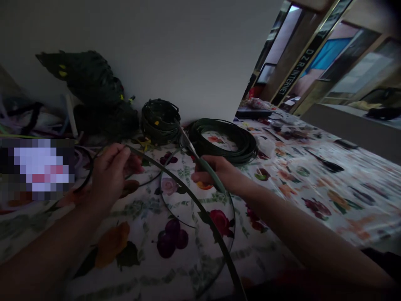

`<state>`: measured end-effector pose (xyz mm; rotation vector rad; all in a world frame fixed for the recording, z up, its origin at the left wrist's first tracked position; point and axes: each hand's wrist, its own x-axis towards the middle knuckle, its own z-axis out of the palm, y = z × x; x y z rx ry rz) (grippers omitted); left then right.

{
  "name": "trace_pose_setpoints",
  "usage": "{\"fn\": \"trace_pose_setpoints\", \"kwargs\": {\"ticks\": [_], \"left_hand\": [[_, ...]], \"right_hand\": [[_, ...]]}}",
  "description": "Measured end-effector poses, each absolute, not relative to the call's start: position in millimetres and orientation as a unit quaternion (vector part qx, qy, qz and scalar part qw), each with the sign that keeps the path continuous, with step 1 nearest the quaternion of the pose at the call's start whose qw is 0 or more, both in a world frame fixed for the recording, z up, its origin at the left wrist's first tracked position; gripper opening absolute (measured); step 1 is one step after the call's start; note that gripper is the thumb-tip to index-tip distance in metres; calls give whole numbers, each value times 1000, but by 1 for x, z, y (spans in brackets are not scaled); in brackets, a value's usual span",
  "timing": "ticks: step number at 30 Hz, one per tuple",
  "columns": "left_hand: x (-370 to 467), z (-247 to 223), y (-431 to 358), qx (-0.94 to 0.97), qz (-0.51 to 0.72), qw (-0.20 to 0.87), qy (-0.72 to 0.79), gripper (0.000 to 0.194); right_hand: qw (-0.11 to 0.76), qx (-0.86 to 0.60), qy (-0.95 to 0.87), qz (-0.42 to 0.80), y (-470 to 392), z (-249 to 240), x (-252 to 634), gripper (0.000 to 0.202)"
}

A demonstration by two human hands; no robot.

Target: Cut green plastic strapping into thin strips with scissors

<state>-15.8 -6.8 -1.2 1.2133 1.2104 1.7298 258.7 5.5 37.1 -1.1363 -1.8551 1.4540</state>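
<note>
My left hand [109, 173] is closed, thumb and fingers pinching the upper end of a dark green flat strip [196, 198]. From there the strip bows down across the tablecloth to the bottom edge, and a thinner length loops beside it. My right hand [214, 171] is wrapped around a green-handled tool [210, 169] whose narrow metal end points up and left, apart from the strip. Dimness hides whether it is scissors or pliers. Behind the tool stands a small round woven basket [159, 121]. A coil of dark green strip [224, 140] lies to its right.
A large dark woven piece [90, 83] with yellow bits leans against the pale wall [188, 50] at back left. The table wears a fruit-patterned cloth [150, 267]. Dark scissors [326, 161] lie at right. Small items clutter the far right edge. A patch at left is pixelated.
</note>
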Motion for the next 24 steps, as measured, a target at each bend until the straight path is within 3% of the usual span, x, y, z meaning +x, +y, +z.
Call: {"fn": "trace_pose_setpoints", "kwargs": {"ticks": [7,12,19,24], "left_hand": [[-18,14,-11,460,709,295,446,15],[-8,18,-20,453,682,359,448,17],[24,-8,-40,583,377,563,448,26],[39,-11,-58,582,308,652,376,24]], "right_hand": [[228,-403,-712,529,-10,9,247,21],[291,-374,-648,597,-11,4,240,14],[417,-301,-593,620,5,7,220,17],[443,-223,-595,633,14,17,198,20]]}}
